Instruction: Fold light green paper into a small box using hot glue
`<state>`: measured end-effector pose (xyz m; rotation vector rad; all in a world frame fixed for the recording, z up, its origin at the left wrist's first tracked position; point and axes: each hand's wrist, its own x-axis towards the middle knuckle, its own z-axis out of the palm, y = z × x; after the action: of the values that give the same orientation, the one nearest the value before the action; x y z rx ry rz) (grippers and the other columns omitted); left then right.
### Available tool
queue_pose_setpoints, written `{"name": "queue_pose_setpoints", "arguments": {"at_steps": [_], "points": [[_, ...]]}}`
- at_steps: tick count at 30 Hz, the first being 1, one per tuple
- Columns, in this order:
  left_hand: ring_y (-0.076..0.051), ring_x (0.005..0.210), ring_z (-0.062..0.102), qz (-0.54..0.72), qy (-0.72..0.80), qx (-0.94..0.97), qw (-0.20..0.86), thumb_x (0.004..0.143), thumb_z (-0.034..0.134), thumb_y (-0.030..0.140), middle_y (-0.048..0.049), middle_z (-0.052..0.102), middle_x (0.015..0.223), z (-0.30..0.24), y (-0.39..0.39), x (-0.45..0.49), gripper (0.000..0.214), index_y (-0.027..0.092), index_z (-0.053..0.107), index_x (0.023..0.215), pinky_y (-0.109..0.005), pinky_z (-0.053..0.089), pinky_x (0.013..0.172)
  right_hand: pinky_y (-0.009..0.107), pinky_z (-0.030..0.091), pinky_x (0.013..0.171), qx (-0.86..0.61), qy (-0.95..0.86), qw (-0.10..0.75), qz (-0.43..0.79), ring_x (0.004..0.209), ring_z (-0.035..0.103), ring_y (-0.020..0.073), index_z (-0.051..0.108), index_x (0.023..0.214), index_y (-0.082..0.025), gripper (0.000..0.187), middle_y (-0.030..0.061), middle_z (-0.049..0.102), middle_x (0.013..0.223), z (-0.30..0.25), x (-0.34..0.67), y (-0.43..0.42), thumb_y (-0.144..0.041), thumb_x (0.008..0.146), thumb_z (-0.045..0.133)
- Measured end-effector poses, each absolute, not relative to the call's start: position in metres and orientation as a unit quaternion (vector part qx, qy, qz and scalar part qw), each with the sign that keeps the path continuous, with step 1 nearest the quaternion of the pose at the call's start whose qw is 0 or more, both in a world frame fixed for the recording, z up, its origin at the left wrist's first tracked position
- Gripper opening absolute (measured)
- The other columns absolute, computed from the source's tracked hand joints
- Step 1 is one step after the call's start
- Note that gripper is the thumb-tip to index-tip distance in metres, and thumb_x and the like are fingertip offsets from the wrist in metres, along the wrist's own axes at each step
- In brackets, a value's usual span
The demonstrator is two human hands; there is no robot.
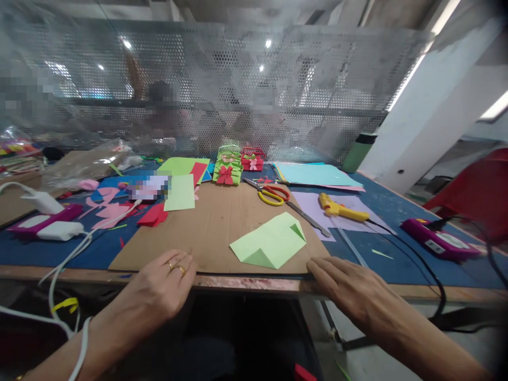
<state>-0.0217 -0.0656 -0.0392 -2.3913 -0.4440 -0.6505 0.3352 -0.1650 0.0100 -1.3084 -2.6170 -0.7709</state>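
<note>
Perforated metal sheeting (222, 95), grey and partly reflective, rises behind a blue-topped worktable (400, 267). At its near edge, the person's left hand (164, 283), wearing two gold-coloured rings, rests bent-fingered on a flat brown cardboard sheet (216, 225). The right hand (349, 288) lays its fingers, close together, at the sheet's near right corner; both thumbs are hidden, so whether either hand pinches the board cannot be told. Between them, nearer the right, a pale green paper with folded corners (272, 241) lies on the cardboard, untouched.

Beyond it, scissors with red and yellow handles (273, 194) lie on the far right part of the board, beside a long grey metal strip (311, 216). Farther right, a yellow glue gun (343, 210) rests on lilac paper (359, 200), its black cord (420, 251) dropping over the edge. At the far side stand green paper bags (228, 172) and a red paper bag (253, 161). Leftward are pink paper scraps (113, 212) and a white cable (82, 346) crossing over the left forearm.
</note>
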Motion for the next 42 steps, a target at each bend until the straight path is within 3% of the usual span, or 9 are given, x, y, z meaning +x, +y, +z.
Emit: {"name": "queue_pose_setpoints", "arguments": {"at_steps": [5,12,17,20,22,26,30,35,42], "points": [[-0.027,0.098,0.068,-0.247,-0.161,-0.906,0.303,0.090,0.044,-0.003,-0.0190,0.072,0.099,-0.041,-0.075,-0.027,0.028,0.004,0.066,0.107,-0.047,0.055,0.094,0.034,0.058,0.065,-0.423,-0.858,0.094,-0.274,0.080,0.069,0.0246,0.064,0.100,-0.015,0.036,0.0135,0.074,0.091,0.009,0.332,-0.174,0.002,0.086,0.036],[-0.028,0.101,0.066,-0.218,-0.166,-0.904,0.327,0.089,0.041,-0.004,-0.0203,0.071,0.103,-0.043,-0.082,-0.030,0.031,0.002,0.064,0.108,-0.049,0.053,0.096,0.036,0.060,0.069,-0.408,-0.852,0.083,-0.318,0.090,0.070,0.0273,0.063,0.109,-0.010,0.037,0.0173,0.074,0.101,-0.001,0.335,-0.182,0.001,0.087,0.034],[-0.029,0.099,0.066,-0.199,-0.189,-0.907,0.318,0.092,0.037,0.001,-0.0188,0.071,0.100,-0.047,-0.084,-0.029,0.031,0.005,0.066,0.102,-0.049,0.052,0.093,0.039,0.058,0.076,-0.450,-0.849,0.096,-0.261,0.098,0.069,0.0275,0.062,0.118,-0.018,0.042,0.0139,0.074,0.108,-0.002,0.336,-0.189,-0.003,0.087,0.038],[-0.028,0.093,0.064,-0.229,-0.238,-0.905,0.269,0.094,0.039,0.006,-0.0151,0.070,0.098,-0.044,-0.087,-0.021,0.028,0.009,0.067,0.098,-0.051,0.051,0.091,0.039,0.056,0.072,-0.471,-0.848,0.104,-0.221,0.086,0.069,0.0256,0.065,0.104,-0.019,0.031,0.0115,0.074,0.099,0.003,0.332,-0.188,-0.008,0.092,0.039],[-0.028,0.100,0.062,-0.263,-0.253,-0.906,0.213,0.093,0.045,0.008,-0.0145,0.068,0.107,-0.038,-0.091,-0.009,0.023,0.010,0.065,0.105,-0.051,0.049,0.095,0.039,0.054,0.071,-0.474,-0.846,0.127,-0.209,0.082,0.067,0.0242,0.064,0.097,-0.018,0.024,0.0107,0.073,0.095,0.005,0.325,-0.183,-0.011,0.094,0.041],[-0.028,0.118,0.055,-0.327,-0.185,-0.921,0.101,0.090,0.052,0.005,-0.0164,0.062,0.119,-0.023,-0.094,0.025,0.030,0.008,0.059,0.120,-0.044,0.047,0.100,0.039,0.049,0.083,-0.427,-0.864,0.224,-0.144,0.095,0.061,0.0218,0.062,0.113,-0.014,0.024,0.0112,0.068,0.105,-0.003,0.300,-0.166,-0.010,0.096,0.045],[-0.025,0.103,0.058,-0.325,-0.185,-0.926,0.053,0.094,0.049,0.011,-0.0131,0.063,0.110,-0.020,-0.085,0.055,0.031,0.011,0.058,0.123,-0.043,0.050,0.089,0.033,0.041,0.064,-0.435,-0.869,0.221,-0.088,0.073,0.050,0.0183,0.065,0.100,-0.014,0.023,0.0068,0.060,0.083,-0.021,0.278,-0.149,-0.013,0.100,0.041],[-0.024,0.091,0.055,-0.279,-0.217,-0.935,-0.016,0.096,0.048,0.015,-0.0082,0.061,0.096,-0.031,-0.074,0.065,0.022,0.016,0.064,0.111,-0.042,0.046,0.082,0.036,0.040,0.069,-0.470,-0.849,0.235,-0.049,0.081,0.048,0.0206,0.062,0.109,-0.015,0.020,0.0078,0.058,0.089,-0.032,0.277,-0.147,-0.013,0.098,0.045],[-0.025,0.097,0.054,-0.277,-0.263,-0.919,-0.095,0.095,0.053,0.021,-0.0091,0.061,0.105,-0.031,-0.070,0.065,0.028,0.018,0.060,0.122,-0.043,0.044,0.087,0.036,0.040,0.071,-0.481,-0.823,0.300,0.029,0.082,0.049,0.0193,0.065,0.106,-0.019,0.018,0.0061,0.057,0.089,-0.027,0.284,-0.147,-0.016,0.097,0.050]]}}
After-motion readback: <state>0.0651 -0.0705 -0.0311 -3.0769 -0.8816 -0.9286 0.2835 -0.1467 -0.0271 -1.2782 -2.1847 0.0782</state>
